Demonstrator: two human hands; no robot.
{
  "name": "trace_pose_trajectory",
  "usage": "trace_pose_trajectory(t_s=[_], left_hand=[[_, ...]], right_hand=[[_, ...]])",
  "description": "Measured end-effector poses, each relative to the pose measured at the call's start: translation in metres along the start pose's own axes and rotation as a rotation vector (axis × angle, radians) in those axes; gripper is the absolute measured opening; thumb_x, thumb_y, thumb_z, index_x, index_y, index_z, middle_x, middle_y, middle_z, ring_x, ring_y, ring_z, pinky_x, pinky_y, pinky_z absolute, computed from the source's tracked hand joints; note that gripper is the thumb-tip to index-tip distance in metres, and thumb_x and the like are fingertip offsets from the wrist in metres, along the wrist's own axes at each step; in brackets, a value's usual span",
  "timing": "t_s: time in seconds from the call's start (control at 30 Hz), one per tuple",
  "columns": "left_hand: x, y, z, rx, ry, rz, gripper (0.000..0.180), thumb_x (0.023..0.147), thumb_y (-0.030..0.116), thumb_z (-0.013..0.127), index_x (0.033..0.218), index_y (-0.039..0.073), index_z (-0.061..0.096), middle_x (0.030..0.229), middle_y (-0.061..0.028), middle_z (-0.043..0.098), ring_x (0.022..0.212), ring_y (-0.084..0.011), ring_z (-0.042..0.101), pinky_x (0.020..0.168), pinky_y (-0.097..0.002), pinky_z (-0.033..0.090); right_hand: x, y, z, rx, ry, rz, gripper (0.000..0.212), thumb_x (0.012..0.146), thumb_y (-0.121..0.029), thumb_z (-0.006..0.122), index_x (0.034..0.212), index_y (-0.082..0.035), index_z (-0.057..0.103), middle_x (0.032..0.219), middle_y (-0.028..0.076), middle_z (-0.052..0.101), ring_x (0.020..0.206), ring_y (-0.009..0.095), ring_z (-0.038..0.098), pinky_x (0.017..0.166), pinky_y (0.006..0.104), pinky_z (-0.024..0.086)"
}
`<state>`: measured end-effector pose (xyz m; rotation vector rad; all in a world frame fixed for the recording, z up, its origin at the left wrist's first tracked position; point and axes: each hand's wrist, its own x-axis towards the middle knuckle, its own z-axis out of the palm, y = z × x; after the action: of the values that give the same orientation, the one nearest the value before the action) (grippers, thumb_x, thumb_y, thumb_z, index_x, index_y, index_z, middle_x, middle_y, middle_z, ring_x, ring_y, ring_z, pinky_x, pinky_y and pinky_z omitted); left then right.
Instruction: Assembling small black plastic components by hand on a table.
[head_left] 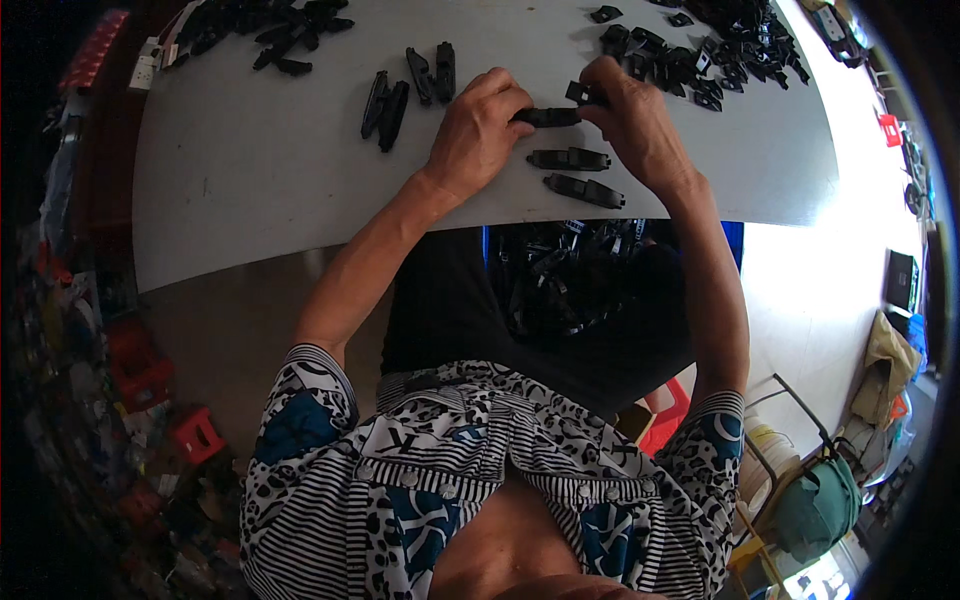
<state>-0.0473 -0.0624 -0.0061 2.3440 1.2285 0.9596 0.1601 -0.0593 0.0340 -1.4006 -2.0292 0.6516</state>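
Observation:
My left hand (pixel 478 132) is closed on one end of a long black plastic part (pixel 552 117), held just over the grey table. My right hand (pixel 640 125) pinches a small black plastic piece (pixel 579 92) at the far side of that part, its fingertips close to the part's right end. Whether the two pieces touch is hard to see. Nearer to me, two similar long parts (pixel 569 159) (pixel 585 190) lie side by side. Left of my left hand, several more long black parts (pixel 392 116) rest in pairs.
On the grey table (pixel 260 170), a heap of long black parts (pixel 290 35) lies far left and small black pieces (pixel 690 65) far right. Below the near edge, a blue-sided container holds black parts (pixel 570 275). Red plastic items (pixel 197 435) stand on the floor at left.

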Motion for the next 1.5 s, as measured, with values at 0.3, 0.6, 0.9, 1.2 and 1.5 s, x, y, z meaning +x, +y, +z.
trace_pose_trajectory(t_s=[0.3,0.6,0.9,1.2,1.5], left_hand=[[0.002,-0.003,-0.001,0.048,0.063,0.051,0.024,0.068,-0.001,0.078,0.090,-0.001,0.068,0.089,-0.0096,0.062,0.084,-0.0283,0.063,0.074,-0.0382,0.052],[0.008,-0.001,0.005,-0.039,0.017,0.105,0.020,0.071,0.001,0.077,0.088,-0.001,0.068,0.085,-0.0117,0.061,0.081,-0.0286,0.062,0.071,-0.0380,0.050],[0.025,-0.020,-0.035,0.621,0.181,-0.108,0.026,0.082,0.017,0.075,0.098,0.000,0.063,0.092,-0.0110,0.058,0.088,-0.0273,0.059,0.072,-0.0403,0.051],[0.024,-0.014,-0.009,0.410,0.011,0.075,0.016,0.080,-0.003,0.064,0.096,0.001,0.065,0.086,-0.0088,0.060,0.083,-0.0255,0.059,0.072,-0.0371,0.052],[0.017,-0.011,-0.010,0.370,-0.065,0.098,0.019,0.079,-0.002,0.067,0.098,0.002,0.067,0.083,-0.0065,0.056,0.081,-0.0235,0.059,0.074,-0.0358,0.054]], right_hand=[[-0.001,0.013,0.002,-0.297,-0.071,-0.355,0.018,0.079,-0.008,0.071,0.087,-0.001,0.056,0.088,0.011,0.057,0.079,0.032,0.063,0.067,0.0420,0.052],[0.005,0.011,0.008,-0.073,-0.156,-0.382,0.021,0.071,-0.003,0.070,0.084,0.001,0.054,0.085,0.015,0.055,0.078,0.038,0.060,0.066,0.0442,0.047],[0.021,0.042,-0.030,-0.277,0.193,-0.162,0.017,0.084,-0.016,0.068,0.093,-0.001,0.062,0.086,0.013,0.065,0.080,0.033,0.065,0.070,0.0426,0.052],[0.050,0.044,0.005,-0.787,0.189,-0.011,0.022,0.084,-0.022,0.068,0.097,-0.005,0.062,0.101,0.016,0.065,0.090,0.032,0.067,0.073,0.0444,0.054],[0.025,0.057,-0.008,-0.424,0.361,-0.099,0.023,0.087,-0.017,0.065,0.104,-0.001,0.062,0.100,0.016,0.066,0.086,0.030,0.068,0.071,0.0417,0.054]])
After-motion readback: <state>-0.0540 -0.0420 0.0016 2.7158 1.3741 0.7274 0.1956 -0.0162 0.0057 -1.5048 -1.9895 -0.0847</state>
